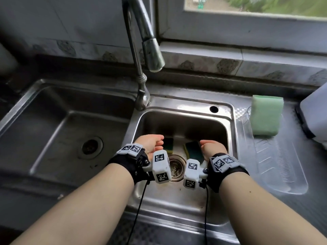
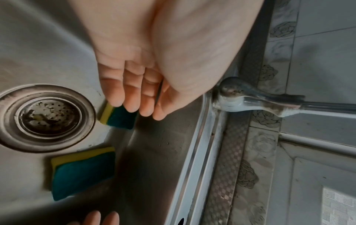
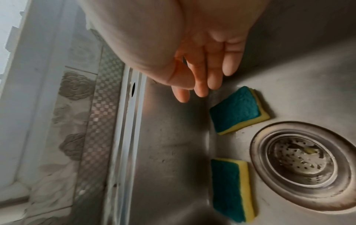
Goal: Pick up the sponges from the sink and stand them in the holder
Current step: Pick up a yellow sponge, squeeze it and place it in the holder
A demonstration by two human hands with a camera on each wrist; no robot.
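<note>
Worktop (image 1: 276, 197): grey, carries a double steel sink; a tiled wall and a window sill run along the far side.
Large basin (image 1: 67, 131): on the left, with its own drain.
Small basin (image 1: 184, 124): on the right, both hands reach down into it; the strainer drain (image 1: 175, 167) sits in its near middle.
Tap (image 1: 139, 50): rises from the sink deck between the basins, its spout bent over the small basin.
Holder (image 1: 276, 156): clear plastic tray on the worktop just right of the small basin.
Pale green sponge (image 1: 266, 115): stands upright at the far end of the holder.
Right sponge (image 3: 238, 110): green pad up, yellow below, flat on the basin floor just beyond the drain, to its right.
Left sponge (image 3: 230, 188): same colours, flat on the floor beyond the drain on the left, apart from the other.
Left hand (image 1: 152, 145): hangs over the left sponge and hides part of it in the left wrist view; grip wide, fingers (image 2: 133, 97) straight and together, holding nothing.
Right hand (image 1: 212, 147): over the right sponge; grip wide, fingers (image 3: 213, 71) loosely extended above the sponge, not touching it in the right wrist view.
</note>
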